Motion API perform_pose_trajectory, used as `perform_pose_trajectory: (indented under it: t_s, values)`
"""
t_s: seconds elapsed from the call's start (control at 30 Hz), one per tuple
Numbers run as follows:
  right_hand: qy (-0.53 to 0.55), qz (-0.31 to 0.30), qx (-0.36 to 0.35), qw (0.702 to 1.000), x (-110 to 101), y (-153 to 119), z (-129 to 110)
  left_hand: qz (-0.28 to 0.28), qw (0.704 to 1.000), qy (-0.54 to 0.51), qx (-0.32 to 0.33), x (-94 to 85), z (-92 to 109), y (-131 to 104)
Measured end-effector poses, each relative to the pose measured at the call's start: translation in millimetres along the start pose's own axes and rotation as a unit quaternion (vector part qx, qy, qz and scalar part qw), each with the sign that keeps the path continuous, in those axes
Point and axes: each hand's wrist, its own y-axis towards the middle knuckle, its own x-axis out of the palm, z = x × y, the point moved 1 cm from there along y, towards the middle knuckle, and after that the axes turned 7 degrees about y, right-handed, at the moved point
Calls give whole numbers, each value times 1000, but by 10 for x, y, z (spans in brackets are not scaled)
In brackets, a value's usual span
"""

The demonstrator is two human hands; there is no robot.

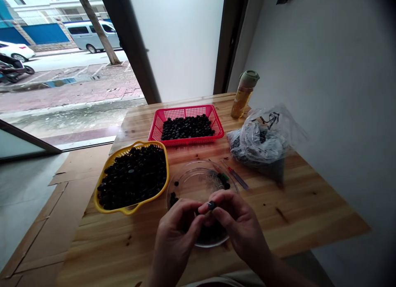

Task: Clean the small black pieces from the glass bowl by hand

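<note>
My right hand (236,215) pinches a small round black piece (211,205) with a light spot on it between thumb and fingertips. Close against it, my left hand (181,227) is closed too, its fingertips meeting the right ones. Something dark shows between the left thumb and forefinger, too hidden to name. Both hands are over the near part of a clear round plastic dish (192,192). Thin silvery pieces (213,179) and several black pieces (225,182) lie in the dish; more black pieces show below my hands.
A yellow basket (167,171) heaped with black pieces stands left, a red basket (185,142) with more behind. Right of the dish lies a screwdriver (239,178). Beyond are a filled clear plastic bag (262,142) and a bottle (243,98), all on a wooden table (297,208).
</note>
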Motion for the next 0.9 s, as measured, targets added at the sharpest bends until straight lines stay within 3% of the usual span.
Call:
perform_pose_trajectory:
  t_s: [0.13,0.33,0.6,0.9]
  values:
    - [21,52,-6,998,-2,-47,76,9,996,-88,-33,48,-20,-70]
    - [28,75,-2,997,21,-85,96,-28,998,-61,-5,54,-20,-113]
    - [-20,20,17,999,-35,-45,2,13,984,-142,-102,97,-157,-198]
    - [-157,0,0,988,-115,-5,-116,32,975,-175,-136,38,-22,-113]
